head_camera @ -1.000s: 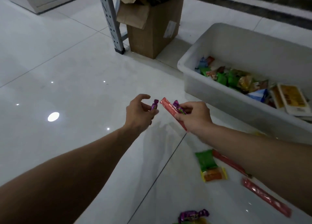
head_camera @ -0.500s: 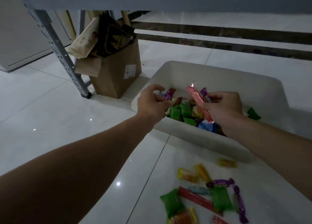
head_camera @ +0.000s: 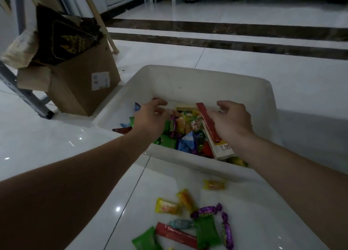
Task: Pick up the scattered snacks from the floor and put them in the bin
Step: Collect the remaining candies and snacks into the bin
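Your hands hung over the white bin: left hand loosely curled, held nothing, a purple candy just beside it; right hand spread-fingered, a red stick snack lay against its fingers, grip could not be told; on the floor near the bin lay scattered snacks

One bin, one cardboard box, two hands, two green packets on floor.
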Motion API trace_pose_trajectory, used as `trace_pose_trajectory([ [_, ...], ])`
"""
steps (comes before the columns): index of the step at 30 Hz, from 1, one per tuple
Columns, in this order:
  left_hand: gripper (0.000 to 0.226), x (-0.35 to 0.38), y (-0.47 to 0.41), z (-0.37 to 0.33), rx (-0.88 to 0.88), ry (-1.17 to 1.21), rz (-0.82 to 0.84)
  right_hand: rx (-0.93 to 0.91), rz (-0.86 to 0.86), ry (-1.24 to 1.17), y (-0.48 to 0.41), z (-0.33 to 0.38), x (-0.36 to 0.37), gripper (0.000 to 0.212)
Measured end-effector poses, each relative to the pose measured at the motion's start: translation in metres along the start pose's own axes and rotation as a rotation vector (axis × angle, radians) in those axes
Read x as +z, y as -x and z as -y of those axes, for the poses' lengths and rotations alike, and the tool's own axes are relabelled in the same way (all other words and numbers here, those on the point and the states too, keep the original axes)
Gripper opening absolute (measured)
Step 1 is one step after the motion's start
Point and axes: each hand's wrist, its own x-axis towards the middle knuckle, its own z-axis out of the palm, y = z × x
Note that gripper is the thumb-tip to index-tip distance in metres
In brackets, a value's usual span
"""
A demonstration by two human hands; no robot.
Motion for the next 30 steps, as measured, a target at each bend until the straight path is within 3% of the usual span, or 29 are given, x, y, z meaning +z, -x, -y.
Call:
trace_pose_trajectory([
  [4, 0.044, -0.005, 0.012, -0.004, 0.063, -0.092, 0.068, -0.097, -0.014, 0.102, 0.011, 0.000, 0.003, 0.048],
  [10, 0.047, -0.026, 0.037, 0.001, 0.177, -0.085, 0.118, -0.180, -0.043, 0.207, 0.041, 0.012, 0.004, 0.050],
  [17, 0.045, -0.069, 0.069, 0.010, 0.314, -0.117, 0.165, -0.117, -0.158, 0.203, 0.097, 0.037, 0.012, 0.059],
  [24, 0.044, -0.082, 0.090, 0.016, 0.365, -0.042, 0.221, -0.096, -0.218, 0.177, 0.153, 0.046, 0.023, 0.035],
  [30, 0.046, -0.073, 0.121, 0.060, 0.274, -0.067, 0.310, 0.011, -0.175, 0.321, 0.201, 0.014, 0.022, 0.058],
])
